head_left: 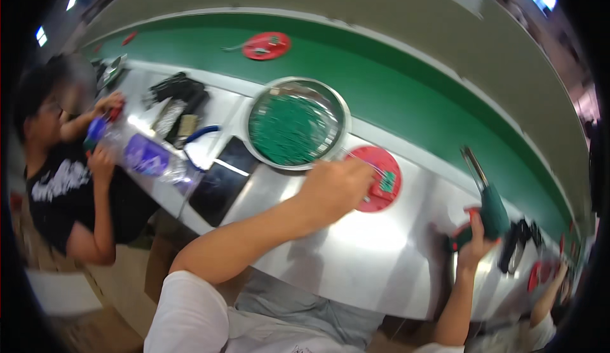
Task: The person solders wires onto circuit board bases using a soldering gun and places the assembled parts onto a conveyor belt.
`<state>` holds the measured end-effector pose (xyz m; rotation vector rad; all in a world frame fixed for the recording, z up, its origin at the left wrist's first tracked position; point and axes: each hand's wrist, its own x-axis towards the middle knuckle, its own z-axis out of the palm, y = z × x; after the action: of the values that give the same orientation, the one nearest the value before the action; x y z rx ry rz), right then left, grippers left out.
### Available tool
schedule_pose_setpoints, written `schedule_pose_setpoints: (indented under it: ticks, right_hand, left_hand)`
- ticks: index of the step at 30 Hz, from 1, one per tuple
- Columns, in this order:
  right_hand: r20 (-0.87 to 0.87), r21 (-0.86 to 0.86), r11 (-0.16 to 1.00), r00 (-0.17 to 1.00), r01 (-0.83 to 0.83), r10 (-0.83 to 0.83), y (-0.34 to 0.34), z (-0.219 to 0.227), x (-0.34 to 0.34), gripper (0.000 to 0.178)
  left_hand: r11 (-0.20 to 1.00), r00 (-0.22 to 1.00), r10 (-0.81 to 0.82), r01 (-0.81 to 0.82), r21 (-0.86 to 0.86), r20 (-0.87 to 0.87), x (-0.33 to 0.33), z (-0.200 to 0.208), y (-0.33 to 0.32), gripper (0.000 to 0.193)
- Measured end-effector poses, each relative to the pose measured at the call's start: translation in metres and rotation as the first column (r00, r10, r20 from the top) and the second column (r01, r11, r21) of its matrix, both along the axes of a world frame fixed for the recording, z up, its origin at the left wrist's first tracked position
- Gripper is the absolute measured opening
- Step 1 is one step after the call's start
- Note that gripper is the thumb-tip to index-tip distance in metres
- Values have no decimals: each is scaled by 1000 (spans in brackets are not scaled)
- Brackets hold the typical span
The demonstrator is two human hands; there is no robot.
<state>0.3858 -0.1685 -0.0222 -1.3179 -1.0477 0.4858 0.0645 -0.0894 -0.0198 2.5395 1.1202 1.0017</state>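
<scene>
My left hand (337, 191) reaches over the left edge of a red round disc (393, 156), its fingers pinched together. What they hold, if anything, is hidden. On the disc are a small green board (387, 181) and a red block, with pale thin wires running beside my fingertips. My right hand (475, 244) grips a green and red pistol-shaped power tool (492, 212) by its handle. Two long metal prongs stick up from its front, pointing away from me, above the steel table. A round metal bowl (343, 116) filled with thin green strands stands just beyond my left hand.
The steel worktop (318, 264) meets a green strip (406, 118) below a pale ledge. Another red disc (267, 46) lies there. Leftward are a dark flat panel (219, 184), a clear bottle (147, 155) and black items (181, 92). A co-worker (70, 188) sits left; another person's arm (548, 299) shows right.
</scene>
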Motion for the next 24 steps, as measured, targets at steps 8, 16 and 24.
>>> schedule_pose_setpoints:
  ticks: [8, 16, 24]
  right_hand:
    - [-21, -1, 999, 998, -53, 53, -1, 13, -1, 21]
    - [15, -9, 999, 999, -48, 48, 2, 14, -2, 18]
    - [21, -25, 999, 999, -28, 28, 1, 14, -3, 18]
  left_hand:
    - [990, 998, -14, 21, -140, 54, 4, 13, 1, 8]
    - [992, 999, -4, 10, -125, 46, 6, 11, 1, 11]
    - [990, 992, 25, -8, -138, 125, 9, 5, 0, 17]
